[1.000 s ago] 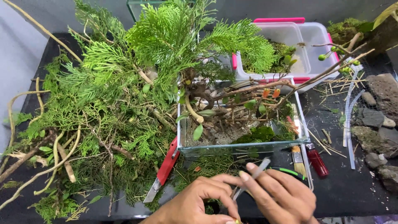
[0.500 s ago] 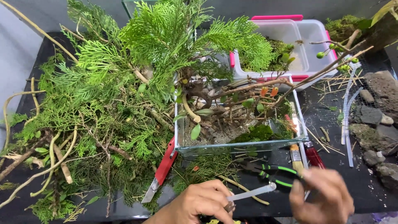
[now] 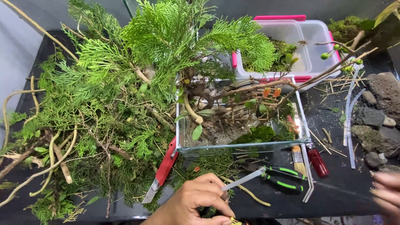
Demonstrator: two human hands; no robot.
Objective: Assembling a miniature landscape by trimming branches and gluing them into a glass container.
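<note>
At the lower centre of the black work surface [image 3: 346, 196], the left hand [image 3: 196, 204] is closed around a slim, flat-sided pair of steel tweezers [image 3: 243, 180], whose bright tip slants up and to the right, ending just beside a pair of pliers [image 3: 283, 178] with black-and-green grips. At the lower right edge, the right hand [image 3: 386, 195] is blurred; whether it is open or closed cannot be told. Directly above the tweezers stands a clear rectangular glass tank [image 3: 237, 146], thin-walled and frameless, holding gnarled brown driftwood [image 3: 233, 98], sandy substrate and a dark cushion of moss [image 3: 258, 134]. Feathery, flat-sprayed conifer cuttings [image 3: 108, 96] cover the left half of the surface, mixed with pale, smooth, curving twigs [image 3: 54, 154]. A red-handled utility knife [image 3: 162, 171] with an angled grey blade lies between the foliage and the tank. Just right of the tank's front corner lie a small bristle brush [image 3: 297, 157] and a red translucent-handled screwdriver [image 3: 318, 161]. Behind the tank sits a translucent plastic box [image 3: 300, 41] with a pink rim. Rough grey stones [image 3: 373, 116] lie at far right.
</note>
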